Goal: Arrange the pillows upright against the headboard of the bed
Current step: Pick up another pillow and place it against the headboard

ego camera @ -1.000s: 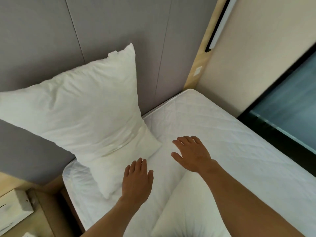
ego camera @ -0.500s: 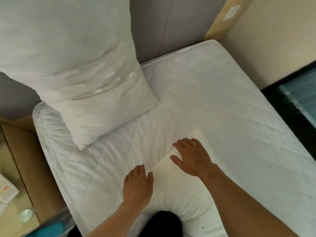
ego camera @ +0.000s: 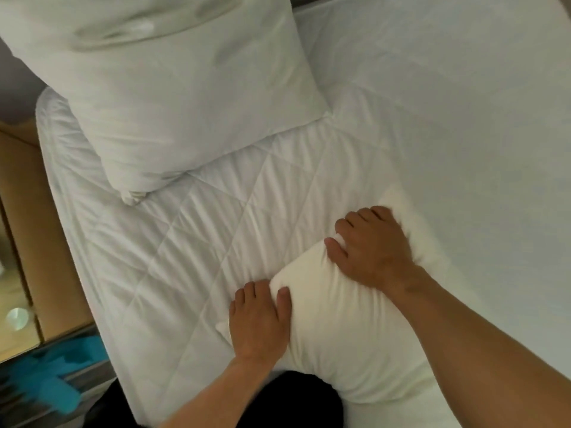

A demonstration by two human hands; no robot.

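A white pillow (ego camera: 173,88) leans upright at the top left, its lower edge resting on the quilted mattress (ego camera: 216,236); the grey headboard (ego camera: 12,84) shows only as a sliver beside it. A second, cream-white pillow (ego camera: 346,329) lies flat on the bed near me. My left hand (ego camera: 259,322) clutches its near-left edge, fingers curled into the fabric. My right hand (ego camera: 374,245) grips its far edge, and the cloth bunches under the fingers. Both hands are shut on this pillow.
A wooden bedside unit (ego camera: 27,230) stands left of the bed, with a small round shiny object (ego camera: 17,318) on it. Something blue (ego camera: 58,375) lies low at the left. Dark clothing (ego camera: 272,403) fills the bottom centre. The mattress stretches away to the right.
The view has tilted down towards the bed. Both hands have dropped from flat and spread onto the near pillow and closed on its edges, bunching the fabric.
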